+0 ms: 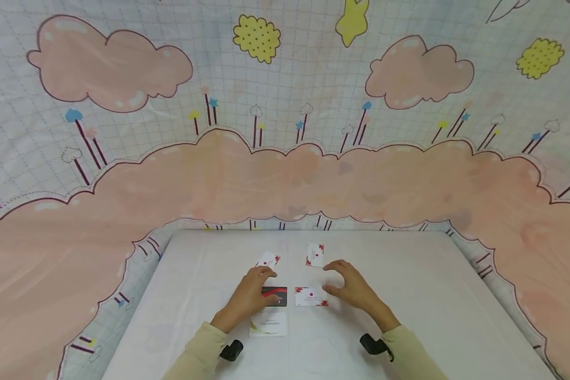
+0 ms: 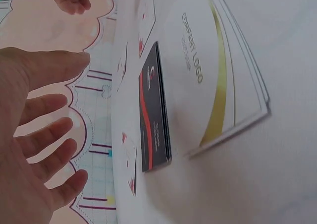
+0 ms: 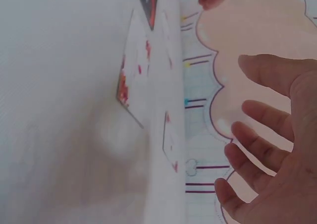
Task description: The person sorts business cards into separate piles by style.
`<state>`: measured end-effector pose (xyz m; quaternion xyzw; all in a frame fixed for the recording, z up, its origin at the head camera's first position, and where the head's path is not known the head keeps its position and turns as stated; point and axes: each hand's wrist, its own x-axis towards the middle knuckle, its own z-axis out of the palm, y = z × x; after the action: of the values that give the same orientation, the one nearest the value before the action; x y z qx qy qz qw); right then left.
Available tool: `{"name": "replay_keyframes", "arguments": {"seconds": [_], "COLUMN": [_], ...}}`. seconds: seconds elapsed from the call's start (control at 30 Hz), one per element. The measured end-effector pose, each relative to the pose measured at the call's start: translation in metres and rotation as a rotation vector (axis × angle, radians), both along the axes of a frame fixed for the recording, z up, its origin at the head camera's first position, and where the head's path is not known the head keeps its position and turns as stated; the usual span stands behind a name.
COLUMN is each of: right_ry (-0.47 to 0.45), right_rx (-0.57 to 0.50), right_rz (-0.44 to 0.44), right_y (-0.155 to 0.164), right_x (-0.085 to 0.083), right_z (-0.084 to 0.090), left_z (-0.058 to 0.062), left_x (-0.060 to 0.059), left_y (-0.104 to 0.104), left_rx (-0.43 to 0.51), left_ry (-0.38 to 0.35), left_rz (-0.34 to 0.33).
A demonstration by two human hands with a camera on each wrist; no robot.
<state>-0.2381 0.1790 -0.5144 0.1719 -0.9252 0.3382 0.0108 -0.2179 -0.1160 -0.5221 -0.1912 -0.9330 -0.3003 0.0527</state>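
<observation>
My left hand (image 1: pixel 248 294) hovers over the left side of a black business card stack (image 1: pixel 281 292) with a red stripe, fingers spread and nothing in its grasp. Below that stack lies a white pile of cards with a gold curve (image 2: pixel 190 80), reading "COMPANY LOGO". To the right, a white card with red flowers (image 1: pixel 310 297) lies sideways. Beside its right edge is my right hand (image 1: pixel 356 289), its fingers loosely bent and apart, holding nothing. Farther back, one flowered card (image 1: pixel 315 254) stands lengthwise, and another flowered card (image 1: pixel 268 259) lies slanted, partly hidden by my left fingers.
All the cards lie on a white-covered table (image 1: pixel 399 264). Behind and around it hangs a patterned cloth (image 1: pixel 285 182) with clouds and stars. A black wrist camera (image 1: pixel 231 350) sits on the left wrist, and another black camera (image 1: pixel 373 344) on the right.
</observation>
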Motion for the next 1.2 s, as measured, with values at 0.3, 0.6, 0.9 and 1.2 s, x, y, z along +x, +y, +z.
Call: {"name": "replay_keyframes", "arguments": {"seconds": [0.3,0.6,0.9,1.2], "right_ry": [0.016,0.098,0.079,-0.032], "right_rx": [-0.07,-0.207,-0.197,-0.066], "right_rz": [0.002,0.01,0.037,0.041], "right_y": [-0.021,-0.045,-0.069,-0.092], "right_x": [-0.013,-0.035,-0.055,-0.065], "right_z": [0.006,0.006,-0.007,-0.022], "left_z": [0.004,0.0,-0.022,-0.027], "left_x": [-0.005,-0.014,-0.03,-0.04], "left_y": [-0.015,-0.025,-0.039,-0.042], "left_rx": [0.054,0.098,0.108,0.09], "left_ry": [0.057,0.034,-0.019,-0.112], "left_rz": [0.104,0.206,0.277,0.314]}}
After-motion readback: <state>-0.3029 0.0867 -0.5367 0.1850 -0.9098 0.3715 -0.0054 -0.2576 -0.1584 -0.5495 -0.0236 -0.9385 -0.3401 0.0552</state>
